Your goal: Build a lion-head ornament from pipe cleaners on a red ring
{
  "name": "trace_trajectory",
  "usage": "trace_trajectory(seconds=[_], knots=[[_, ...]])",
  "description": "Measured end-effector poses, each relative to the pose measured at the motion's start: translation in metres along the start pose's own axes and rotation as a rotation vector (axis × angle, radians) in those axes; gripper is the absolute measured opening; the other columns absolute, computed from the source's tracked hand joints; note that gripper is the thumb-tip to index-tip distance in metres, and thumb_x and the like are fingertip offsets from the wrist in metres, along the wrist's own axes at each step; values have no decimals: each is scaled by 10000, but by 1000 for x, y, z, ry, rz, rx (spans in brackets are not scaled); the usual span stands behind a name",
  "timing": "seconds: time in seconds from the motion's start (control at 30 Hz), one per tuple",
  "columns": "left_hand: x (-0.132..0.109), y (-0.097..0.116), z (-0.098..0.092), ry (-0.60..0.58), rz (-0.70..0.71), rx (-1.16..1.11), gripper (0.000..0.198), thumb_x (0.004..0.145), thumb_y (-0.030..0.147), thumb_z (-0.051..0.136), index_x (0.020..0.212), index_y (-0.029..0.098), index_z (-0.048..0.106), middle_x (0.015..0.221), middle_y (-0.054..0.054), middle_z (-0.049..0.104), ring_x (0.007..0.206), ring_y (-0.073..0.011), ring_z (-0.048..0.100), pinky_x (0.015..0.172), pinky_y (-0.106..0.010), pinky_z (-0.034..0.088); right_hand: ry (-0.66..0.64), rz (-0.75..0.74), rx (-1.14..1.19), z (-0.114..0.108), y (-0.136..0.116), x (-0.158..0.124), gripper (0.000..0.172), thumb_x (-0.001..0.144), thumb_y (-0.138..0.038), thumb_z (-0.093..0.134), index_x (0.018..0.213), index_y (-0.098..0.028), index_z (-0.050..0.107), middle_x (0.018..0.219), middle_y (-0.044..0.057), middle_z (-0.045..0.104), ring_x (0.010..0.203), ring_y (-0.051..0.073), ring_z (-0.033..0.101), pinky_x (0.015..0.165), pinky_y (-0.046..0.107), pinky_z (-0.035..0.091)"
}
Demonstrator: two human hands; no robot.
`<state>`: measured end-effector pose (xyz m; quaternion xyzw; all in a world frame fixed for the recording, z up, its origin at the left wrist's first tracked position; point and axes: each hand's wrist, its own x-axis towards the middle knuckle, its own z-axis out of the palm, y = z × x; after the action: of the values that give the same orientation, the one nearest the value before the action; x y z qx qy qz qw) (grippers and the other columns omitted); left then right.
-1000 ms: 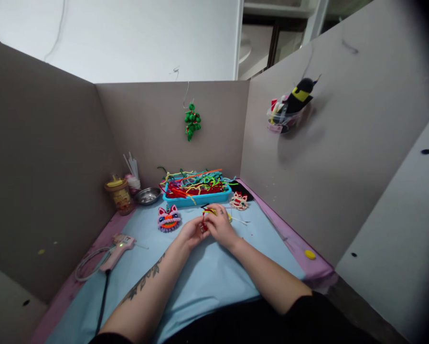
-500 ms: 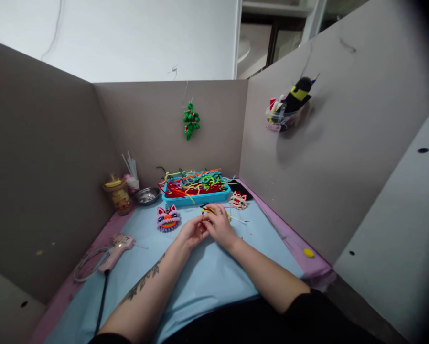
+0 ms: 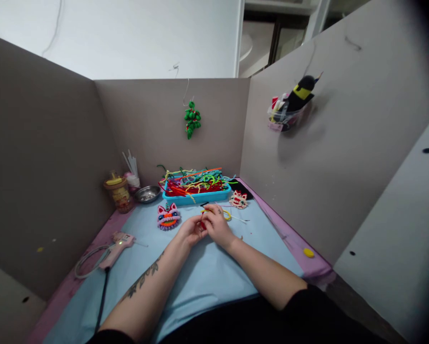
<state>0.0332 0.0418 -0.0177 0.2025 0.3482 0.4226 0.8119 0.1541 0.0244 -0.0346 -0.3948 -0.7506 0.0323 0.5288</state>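
Note:
My left hand point(image 3: 191, 231) and my right hand point(image 3: 216, 224) meet over the middle of the blue-covered table. Between their fingertips is a small red pipe-cleaner piece point(image 3: 203, 224), mostly hidden by the fingers; its shape cannot be made out. Both hands are closed around it. A yellow pipe cleaner point(image 3: 229, 216) curves out just behind my right hand, beside a thin white stick point(image 3: 240, 220). Left of the hands lies a purple pipe-cleaner lion head point(image 3: 168, 217) with red ears and an orange mouth. A cream and red lion head point(image 3: 238, 199) rests beyond them on the right.
A blue tray point(image 3: 200, 198) heaped with coloured pipe cleaners stands at the back. On the left are a pink glue gun point(image 3: 117, 249) with its cable, a metal bowl point(image 3: 147, 194) and a lidded cup point(image 3: 119, 196). Grey partitions point(image 3: 146, 124) surround the table. A yellow cap point(image 3: 308, 253) lies right.
The view has shifted very slightly. My hands stay together on the red piece, with only small finger movement; a bit more of the yellow pipe cleaner shows behind my right hand.

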Motion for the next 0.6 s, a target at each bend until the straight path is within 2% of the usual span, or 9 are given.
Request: trace_trajectory(seconds=[0.17,0.23,0.33,0.4,0.47,0.53,0.6], knots=[[-5,4,0,-26,-16,42,68,786,114,494,789,133,558,576,4,584,529,-118,565,623,-295,493,9,3,-34,-4,-3,0,149,798,-159,501,791,-222,636,1163,65,502,1118,234,413,973,440,332],[-6,9,-2,-52,-29,67,62,781,157,516,805,147,573,593,6,597,561,-132,578,674,-352,489,32,-2,-39,-9,-3,2,170,808,-220,510,922,-238,635,1259,65,456,1174,245,387,1000,450,304],[-6,16,-8,-47,-17,63,74,782,176,507,784,152,576,650,-13,625,622,-155,600,702,-379,479,142,48,14,-18,3,6,345,822,-305,491,1156,-235,539,1331,89,398,1220,250,363,1016,443,292],[-4,20,-12,-81,9,31,83,785,163,497,765,142,574,636,-21,616,609,-148,595,669,-335,480,226,141,104,-23,11,9,337,845,-322,441,1149,-212,536,1258,102,468,1183,237,409,1001,425,313],[-2,23,-15,-152,25,8,96,792,163,495,738,133,569,597,-21,590,574,-138,581,627,-298,477,229,273,232,-25,19,12,282,842,-362,438,1000,-195,602,1061,93,581,1049,228,504,944,404,366],[-2,25,-16,-215,42,4,105,800,166,498,728,131,566,576,-16,569,551,-129,571,607,-282,476,149,450,422,-24,25,14,290,815,-418,474,918,-187,618,937,72,619,915,216,556,849,376,424],[-2,25,-16,-229,68,19,93,805,167,505,753,132,574,577,-11,570,544,-125,572,603,-276,479,51,602,664,-20,27,15,318,771,-463,526,881,-181,624,865,55,638,820,198,577,776,350,448]])
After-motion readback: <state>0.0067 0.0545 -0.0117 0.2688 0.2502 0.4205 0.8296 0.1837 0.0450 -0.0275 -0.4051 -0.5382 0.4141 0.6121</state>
